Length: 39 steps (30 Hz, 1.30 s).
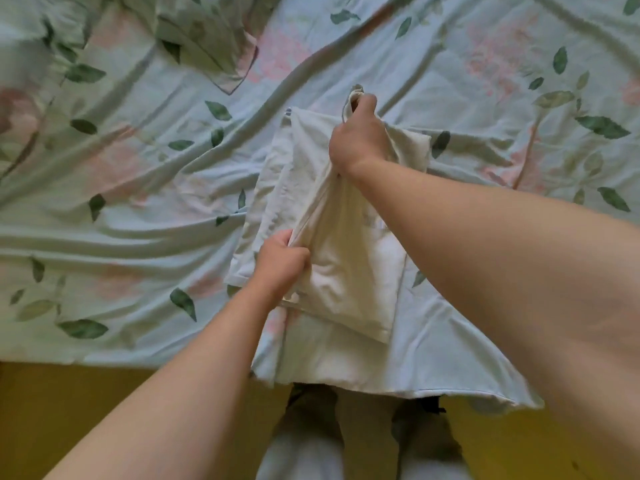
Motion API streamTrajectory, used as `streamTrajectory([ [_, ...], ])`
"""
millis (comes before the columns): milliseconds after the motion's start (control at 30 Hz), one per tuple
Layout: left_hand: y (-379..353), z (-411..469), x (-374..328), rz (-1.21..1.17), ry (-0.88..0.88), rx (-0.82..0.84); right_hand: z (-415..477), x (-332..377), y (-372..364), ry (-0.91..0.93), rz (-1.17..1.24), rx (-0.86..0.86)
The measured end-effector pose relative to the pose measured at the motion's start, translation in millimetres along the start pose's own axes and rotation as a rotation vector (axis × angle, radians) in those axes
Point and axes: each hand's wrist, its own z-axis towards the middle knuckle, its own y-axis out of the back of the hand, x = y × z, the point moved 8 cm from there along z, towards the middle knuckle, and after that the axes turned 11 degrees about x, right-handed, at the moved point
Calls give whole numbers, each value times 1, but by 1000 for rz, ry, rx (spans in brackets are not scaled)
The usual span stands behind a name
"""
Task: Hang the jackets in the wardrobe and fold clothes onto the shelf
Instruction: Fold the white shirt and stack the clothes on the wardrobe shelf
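Observation:
A cream-white garment (349,271) lies partly folded on the bed, its lower end hanging over the near edge. My left hand (282,263) grips a folded edge of it near the bed's front. My right hand (358,136) grips the far end of the same edge, lifting a bunch of cloth a little off the bed. The fold between both hands is pulled taut. No wardrobe, shelf or jacket is in view.
The bed is covered by a rumpled pale-green sheet (138,202) with pink flowers and green leaves. A pillow (204,39) in the same print lies at the back. The bed's yellow-brown side (69,410) and my legs (363,445) show below.

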Motion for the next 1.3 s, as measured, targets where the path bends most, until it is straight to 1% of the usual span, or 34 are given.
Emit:
streamTrajectory([
  [67,28,15,11,27,2,-32,13,20,-31,23,-15,7],
  [167,57,33,20,147,-3,-75,27,38,-59,31,-65,18],
  [367,78,55,42,290,3,56,55,46,-96,-35,-187,28],
  [500,81,60,49,363,-2,95,62,47,-102,-65,-202,6],
  [600,83,59,57,370,32,103,61,53,-110,-34,-220,4],
  [667,85,56,57,427,33,54,62,56,-117,-10,-227,35],
  [733,95,50,53,506,25,-89,60,55,-130,2,-162,133],
  [800,104,46,45,517,-35,-232,52,51,-138,17,-93,203],
  [867,108,49,39,440,-62,-267,36,41,-131,62,-66,160],
  [967,111,63,37,320,-37,-199,5,3,-108,109,-72,50],
  [1033,114,71,31,377,-48,-162,-18,-31,-90,126,-95,-25],
  [1100,116,77,20,525,-127,-160,-40,-63,-72,194,-203,-93],
  [1133,116,77,11,629,-227,-187,-52,-77,-64,233,-281,-106],
  [1200,107,68,-11,941,-588,-263,-73,-101,-54,310,-450,-106],
  [1233,98,62,-16,1128,-782,-273,-83,-112,-52,355,-544,-91],
  [1267,88,58,-15,1307,-949,-241,-93,-121,-55,418,-647,-62],
  [1300,81,57,-12,1460,-1072,-166,-103,-131,-60,496,-749,-22],
])
